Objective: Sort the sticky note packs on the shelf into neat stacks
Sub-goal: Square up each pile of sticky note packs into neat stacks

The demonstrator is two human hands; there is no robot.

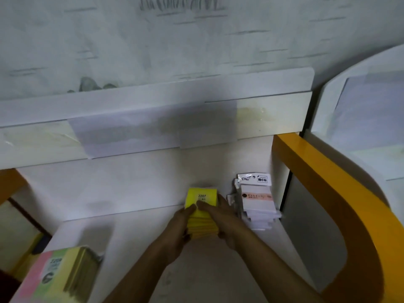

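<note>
We hold the yellow stack (202,212) mid-shelf (135,184) | left hand (178,229) and right hand (225,224) grip its 2 sides, thumbs on top | white stack (258,204) just right | pink-green pack (52,274) near left

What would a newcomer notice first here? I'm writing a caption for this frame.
Probably the yellow sticky note stack at centre, gripped between the left hand and right hand on the white shelf. Next, the white packs just right of it, and the orange frame curving down the right side.
</note>
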